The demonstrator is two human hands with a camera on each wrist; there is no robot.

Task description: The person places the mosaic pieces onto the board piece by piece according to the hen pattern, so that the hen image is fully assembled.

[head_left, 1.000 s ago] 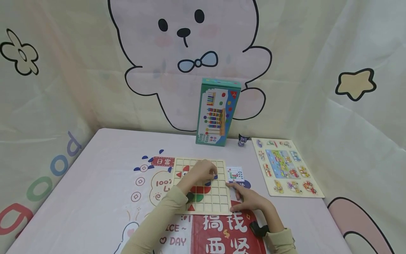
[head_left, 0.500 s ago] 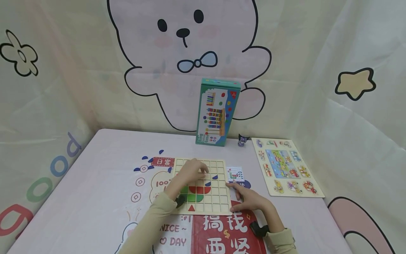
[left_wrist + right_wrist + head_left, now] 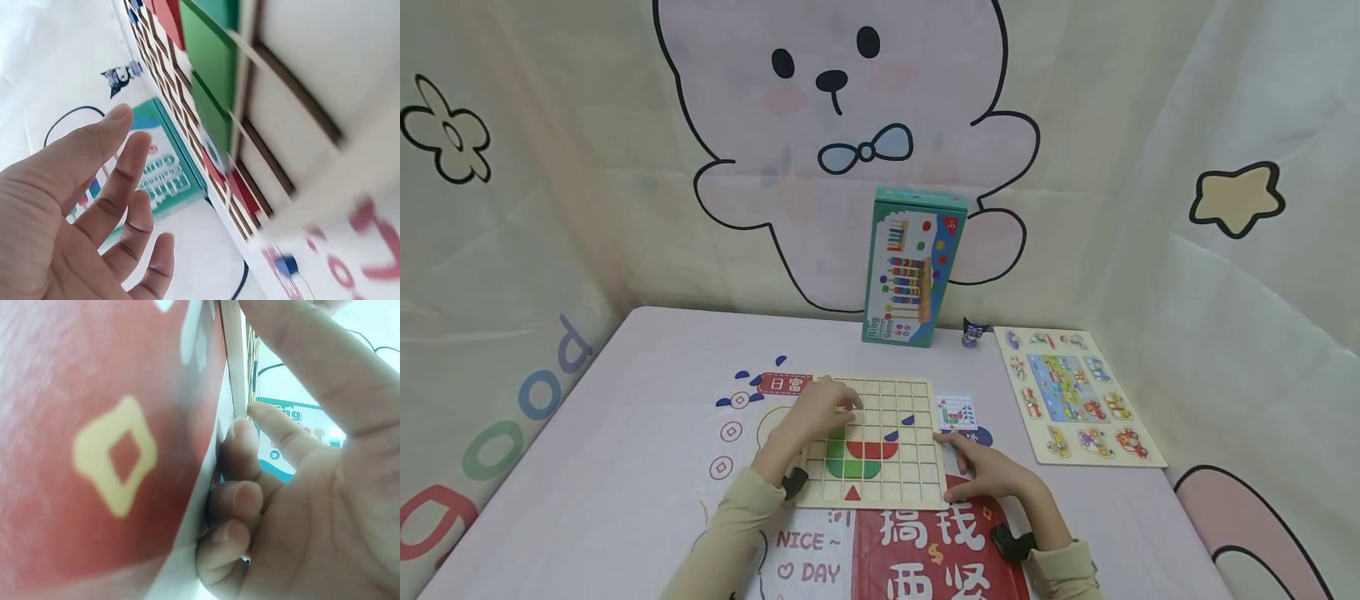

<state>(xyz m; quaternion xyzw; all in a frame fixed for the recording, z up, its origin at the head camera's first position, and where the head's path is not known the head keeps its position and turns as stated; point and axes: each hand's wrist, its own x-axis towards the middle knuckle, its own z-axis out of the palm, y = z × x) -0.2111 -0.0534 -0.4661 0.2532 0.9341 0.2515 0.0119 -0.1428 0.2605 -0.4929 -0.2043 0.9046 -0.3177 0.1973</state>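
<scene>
A pale grid board lies on the table with coloured pieces set in it. A red piece, green pieces, a red triangle and two small blue pieces show on it. My left hand hovers over the board's upper left and hides pieces there. In the left wrist view its fingers are loosely bent and apart, with nothing between them. My right hand rests at the board's right edge, thumb near the lower corner and index finger higher up, touching the edge.
Several blue half-round pieces lie left of the board. A small pattern card is at its right. Farther off stand a green game box and a small figurine. A picture puzzle board lies at the right.
My left hand has drawn back leftward from the blue piece at the board's upper right, and both blue pieces there now show uncovered. My right hand has stayed at the edge.
</scene>
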